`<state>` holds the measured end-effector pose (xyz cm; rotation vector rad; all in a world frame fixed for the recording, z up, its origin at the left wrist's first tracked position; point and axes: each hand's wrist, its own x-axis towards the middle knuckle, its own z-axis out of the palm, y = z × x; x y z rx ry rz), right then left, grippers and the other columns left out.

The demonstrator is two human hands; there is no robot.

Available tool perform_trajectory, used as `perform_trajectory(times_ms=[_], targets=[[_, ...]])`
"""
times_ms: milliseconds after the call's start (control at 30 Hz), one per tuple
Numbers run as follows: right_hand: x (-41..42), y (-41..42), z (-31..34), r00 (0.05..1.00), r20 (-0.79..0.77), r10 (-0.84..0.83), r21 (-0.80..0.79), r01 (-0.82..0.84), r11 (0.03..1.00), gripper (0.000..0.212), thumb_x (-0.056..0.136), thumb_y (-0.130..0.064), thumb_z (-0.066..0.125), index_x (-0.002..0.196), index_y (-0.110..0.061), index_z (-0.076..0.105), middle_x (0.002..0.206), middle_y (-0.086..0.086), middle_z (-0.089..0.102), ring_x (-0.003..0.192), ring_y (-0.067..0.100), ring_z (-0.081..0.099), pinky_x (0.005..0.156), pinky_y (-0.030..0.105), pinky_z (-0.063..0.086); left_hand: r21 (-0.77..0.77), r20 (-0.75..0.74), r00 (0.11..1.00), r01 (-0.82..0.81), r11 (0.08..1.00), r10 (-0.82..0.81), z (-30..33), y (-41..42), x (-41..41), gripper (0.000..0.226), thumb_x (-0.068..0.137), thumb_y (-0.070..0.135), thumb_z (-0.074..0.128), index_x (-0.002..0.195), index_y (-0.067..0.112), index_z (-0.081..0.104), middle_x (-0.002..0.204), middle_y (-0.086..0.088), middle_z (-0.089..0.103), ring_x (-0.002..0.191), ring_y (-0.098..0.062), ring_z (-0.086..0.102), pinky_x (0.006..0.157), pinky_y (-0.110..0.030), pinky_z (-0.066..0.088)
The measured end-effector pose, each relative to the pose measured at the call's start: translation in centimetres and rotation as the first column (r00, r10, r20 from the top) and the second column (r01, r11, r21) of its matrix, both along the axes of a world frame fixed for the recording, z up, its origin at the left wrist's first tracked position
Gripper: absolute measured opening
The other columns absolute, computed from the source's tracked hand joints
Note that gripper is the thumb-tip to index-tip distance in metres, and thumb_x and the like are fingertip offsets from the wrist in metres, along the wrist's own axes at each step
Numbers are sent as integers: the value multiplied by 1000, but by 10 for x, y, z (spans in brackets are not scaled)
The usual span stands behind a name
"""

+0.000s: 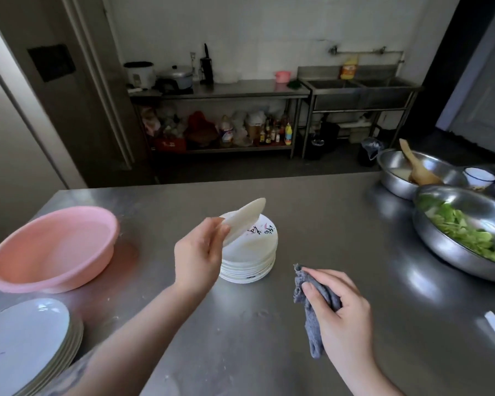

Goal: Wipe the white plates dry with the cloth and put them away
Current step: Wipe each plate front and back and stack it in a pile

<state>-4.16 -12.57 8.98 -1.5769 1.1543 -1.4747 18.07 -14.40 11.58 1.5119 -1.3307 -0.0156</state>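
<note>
Left hand [199, 252] pinches a small white plate [245, 220] by its near rim, thumb on top, fingers under; plate tilted steeply, far edge up, held just above the stack of small white plates [250, 257]. Can't tell if the held plate touches the stack's top one. The stack sits around the middle of the steel table [312, 224]; top plate has dark and red writing on it.

Right hand [336, 310] grips a grey cloth [312, 312], fingers curled round it, bunched, with one end sticking up past the thumb and the other hanging down toward the table. Hand is near the stack, to its right and closer to the near edge, apart from the plates.

Pink basin [55, 247] by the table's left edge, well left of the stack. Pile of larger white plates [23, 347] at the near left corner, writing on the top one. Far right corner: steel bowl with a wooden spoon [416, 167] in it, and a bigger steel bowl of green leaves [469, 232] at the right edge just in front of it. Small white bowl [479, 175] beside them
</note>
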Motion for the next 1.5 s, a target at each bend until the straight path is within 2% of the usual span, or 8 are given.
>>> perform_trajectory(times_ms=[133,200,433,533,600,700,1200,1500], targets=[[-6,-1,-2,1000,-27,10,23,-9,1000,40,80,6,69,88,-33,76,94,-11,68,90,9,67,79,18,50,89,335,940,31,996,-60,-18,-31,3,24,91,24,54,84,10,72,67,-1,68,57,-26,63,49,-32,50],[-11,0,-4,998,-67,10,15,-9,1000,42,79,5,71,89,-36,75,94,-12,68,90,6,66,77,12,47,68,448,890,56,996,-80,-27,-40,4,32,92,29,49,80,11,73,64,2,68,52,-22,64,40,-28,48],[-25,2,-11,996,-90,-16,33,19,999,42,79,3,72,91,-37,74,95,-12,68,90,4,66,77,9,46,142,550,809,155,978,-208,-58,-53,10,35,90,33,46,84,15,75,70,6,72,60,-19,68,42,-23,49],[-24,3,-13,997,-83,-7,37,10,999,43,78,3,72,92,-37,74,94,-12,68,89,4,66,76,10,47,178,526,823,142,974,-216,-73,-53,14,25,91,30,54,91,18,76,86,10,75,77,-19,71,74,-31,59],[-24,1,-15,997,-83,-7,48,11,999,43,78,3,72,93,-38,73,95,-12,68,90,5,66,77,12,47,258,461,849,150,954,-258,-80,-58,15,15,92,24,62,100,21,75,100,12,74,93,-14,69,99,-34,47],[-21,1,-18,997,-83,4,57,1,998,44,79,3,72,93,-39,73,96,-12,68,90,5,66,78,13,48,444,335,868,198,874,-367,-87,-65,14,24,95,32,61,115,25,71,119,15,68,114,-2,57,113,-22,23],[-19,2,-27,982,-120,143,76,-135,988,42,79,3,72,93,-37,74,98,-12,68,92,9,66,80,19,50,521,135,961,138,842,-241,-91,-44,-5,24,96,28,58,118,25,68,133,13,60,130,-5,48,114,-21,21],[1,9,-41,840,-368,399,64,-405,912,31,72,-3,80,91,-28,76,97,-18,65,96,5,63,84,18,46,483,-82,978,-130,866,193,-102,102,4,17,91,23,67,103,33,73,122,22,64,112,-3,60,87,-22,47]])
